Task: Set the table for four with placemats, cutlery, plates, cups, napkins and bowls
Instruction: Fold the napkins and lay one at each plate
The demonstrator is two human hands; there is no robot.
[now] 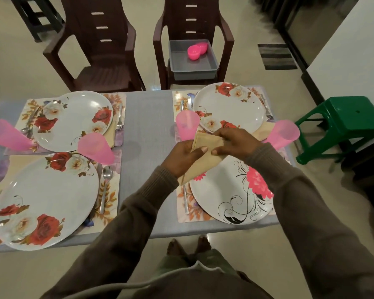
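A tan napkin [201,162] is held in both hands above the near right plate [231,197], which has a pink flower. My left hand [181,157] pinches its left side and my right hand [233,143] grips its top fold. Three rose-patterned plates [71,121] [229,106] [43,199] lie on floral placemats [115,102]. Pink cups [96,151] [186,124] [283,132] [4,134] stand at the settings. A spoon [105,186], forks [119,115] and another napkin [266,129] lie beside plates. Pink bowls [195,51] sit in a grey tub [212,65] on the far chair.
The grey table [145,130] has two dark brown chairs [99,50] behind it. A green plastic stool [345,126] stands at the right. A striped mat [275,56] lies on the floor. My bare feet [188,247] are at the table's near edge.
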